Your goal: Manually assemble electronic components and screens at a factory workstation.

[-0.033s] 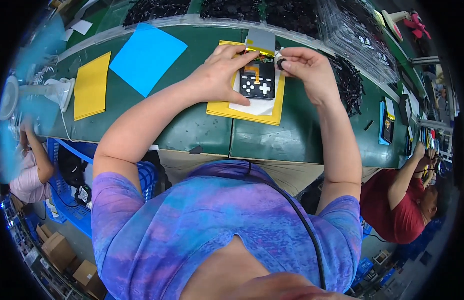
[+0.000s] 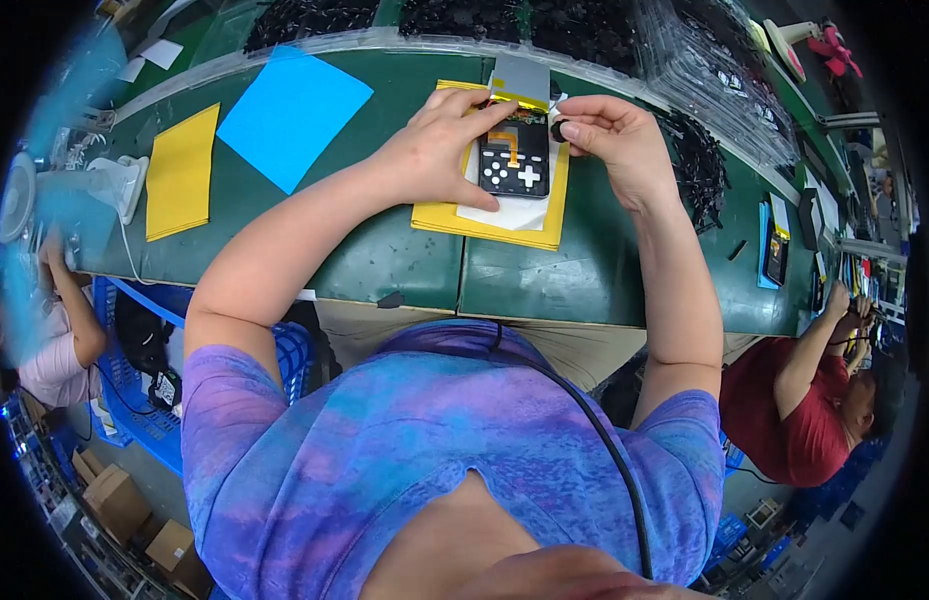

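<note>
A black handheld game console (image 2: pixel 517 178) with white buttons and an orange ribbon cable lies opened up in front of me. Its grey screen panel (image 2: pixel 521 78) is flipped out beyond the top edge. White paper (image 2: pixel 520 215) and a yellow foam sheet (image 2: pixel 485 233) are underneath. My left hand (image 2: pixel 437 148) grips the console from the left, thumb at the lower corner and index finger across the top. Just off the right edge, my right hand (image 2: pixel 620 140) pinches a small black round part (image 2: pixel 559 130) between thumb and fingers.
A blue sheet (image 2: pixel 293 120) and another yellow sheet (image 2: pixel 180 172) lie to the left, near a white fan (image 2: pixel 115 185). Clear trays (image 2: pixel 720 85) and heaps of black parts (image 2: pixel 697 170) line the far and right side. Co-workers sit at both sides.
</note>
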Demonstrator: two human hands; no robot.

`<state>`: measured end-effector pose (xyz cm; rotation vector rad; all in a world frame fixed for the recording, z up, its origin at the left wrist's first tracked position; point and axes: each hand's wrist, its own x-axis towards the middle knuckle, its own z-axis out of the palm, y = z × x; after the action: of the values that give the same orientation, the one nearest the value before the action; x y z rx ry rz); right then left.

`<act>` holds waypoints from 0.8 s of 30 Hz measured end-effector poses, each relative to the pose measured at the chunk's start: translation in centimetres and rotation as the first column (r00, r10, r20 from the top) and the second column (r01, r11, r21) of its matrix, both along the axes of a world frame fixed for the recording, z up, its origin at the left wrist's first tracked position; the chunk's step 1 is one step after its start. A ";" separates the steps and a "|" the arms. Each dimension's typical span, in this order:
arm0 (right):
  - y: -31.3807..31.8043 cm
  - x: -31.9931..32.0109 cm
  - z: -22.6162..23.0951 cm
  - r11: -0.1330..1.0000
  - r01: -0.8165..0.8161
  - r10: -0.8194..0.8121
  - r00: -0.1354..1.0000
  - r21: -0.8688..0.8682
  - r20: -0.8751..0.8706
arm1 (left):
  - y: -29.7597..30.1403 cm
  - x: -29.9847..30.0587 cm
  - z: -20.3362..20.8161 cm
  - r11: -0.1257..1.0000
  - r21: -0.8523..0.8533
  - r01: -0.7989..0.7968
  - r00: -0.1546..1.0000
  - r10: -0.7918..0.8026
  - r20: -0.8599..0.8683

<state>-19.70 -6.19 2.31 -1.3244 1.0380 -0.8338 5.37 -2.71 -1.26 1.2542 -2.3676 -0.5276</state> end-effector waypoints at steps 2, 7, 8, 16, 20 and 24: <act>0.2 0.2 0.4 1.000 -0.011 0.011 1.000 -0.012 -0.024 | -0.1 0.1 -0.3 1.000 0.003 -0.002 1.000 0.002 -0.008; 0.5 0.4 0.5 0.985 -0.068 0.077 0.996 0.156 -0.053 | -0.1 -0.1 -0.3 1.000 0.008 -0.006 1.000 0.006 -0.019; 0.6 0.5 0.6 0.985 -0.068 0.077 0.996 0.160 -0.054 | -0.1 -0.1 -0.3 1.000 0.000 0.002 1.000 -0.002 -0.020; 1.3 0.9 0.7 0.571 -0.456 -0.078 0.797 -0.682 -0.599 | 0.0 -0.1 -0.4 1.000 -0.022 -0.007 0.999 0.006 -0.035; 1.8 1.3 0.3 0.343 -0.625 -0.204 0.679 -0.701 -0.705 | 0.0 -0.3 -0.4 0.999 -0.013 -0.029 1.000 0.029 -0.006; 1.5 1.1 0.7 0.277 -0.696 -0.115 0.661 -0.663 -0.742 | 0.0 -0.2 -0.6 0.999 -0.038 -0.028 1.000 0.028 0.008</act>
<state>-18.64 -4.71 3.00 -2.9907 0.6593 -0.5741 5.15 -2.71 -1.90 1.2739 -2.3525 -0.4672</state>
